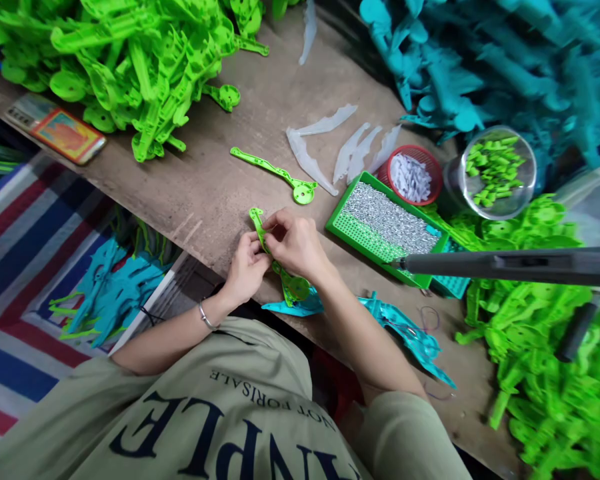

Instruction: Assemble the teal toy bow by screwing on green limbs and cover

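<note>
My left hand (245, 267) and my right hand (295, 243) meet at the near edge of the wooden table (205, 180). Both are closed on a long green plastic part (280, 267) that ends in a round disc near my right wrist. My right fingers pinch at its upper end. Under it lie teal plastic parts (405, 330). Another green part (277, 175) of the same shape lies flat on the table just beyond my hands.
A heap of green parts (130, 60) fills the far left, teal ones (480, 60) the far right. Clear blade-shaped pieces (330, 150), a green tray of screws (385, 223), a red basket (413, 177), a clear bowl of small green bits (495, 173), a grey tool (510, 265) and a phone (60, 130) surround them.
</note>
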Tool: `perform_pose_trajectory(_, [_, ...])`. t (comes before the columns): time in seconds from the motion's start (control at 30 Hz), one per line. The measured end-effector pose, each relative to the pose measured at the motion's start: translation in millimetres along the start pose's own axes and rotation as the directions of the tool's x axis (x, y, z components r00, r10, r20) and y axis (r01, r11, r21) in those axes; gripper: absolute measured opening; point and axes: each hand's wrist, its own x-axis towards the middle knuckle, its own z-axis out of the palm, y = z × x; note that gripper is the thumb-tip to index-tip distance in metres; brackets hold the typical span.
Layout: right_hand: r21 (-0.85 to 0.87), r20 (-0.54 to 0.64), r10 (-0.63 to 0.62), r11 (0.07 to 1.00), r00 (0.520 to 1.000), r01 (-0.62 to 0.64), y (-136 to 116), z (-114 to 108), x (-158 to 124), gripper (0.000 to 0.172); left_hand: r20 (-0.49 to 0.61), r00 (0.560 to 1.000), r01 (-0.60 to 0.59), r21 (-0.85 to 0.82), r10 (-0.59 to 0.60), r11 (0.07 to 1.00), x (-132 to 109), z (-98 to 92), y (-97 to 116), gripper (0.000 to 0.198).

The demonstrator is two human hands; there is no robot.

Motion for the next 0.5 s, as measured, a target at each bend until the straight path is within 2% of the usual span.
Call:
perform_pose_trajectory(0.13, [0.018,0.002,-0.053,0.998,0.999,0.053,0.6,-2.3,-2.3,0.016,-0.015,1.0,-0.005,0.016,0.005,1.0,0.0,0.6,-0.2,0.045])
perform_pose_trajectory(0.27, [0.046,-0.037,-0.025,0.999,0.999,0.026,2.4,-2.1,-3.0,0.016,-0.008,1.0,-0.007,0.033,0.007,0.999,-0.3,-0.2,-1.2,0.042])
perform_pose_trajectory(0.5, [0.053,-0.015,-0.034,0.998,0.999,0.035,3.4,2.0,-0.5,0.017,-0.032,0.999,-0.018,0.044,0.019,0.999,-0.5,0.2,-3.1,0.042])
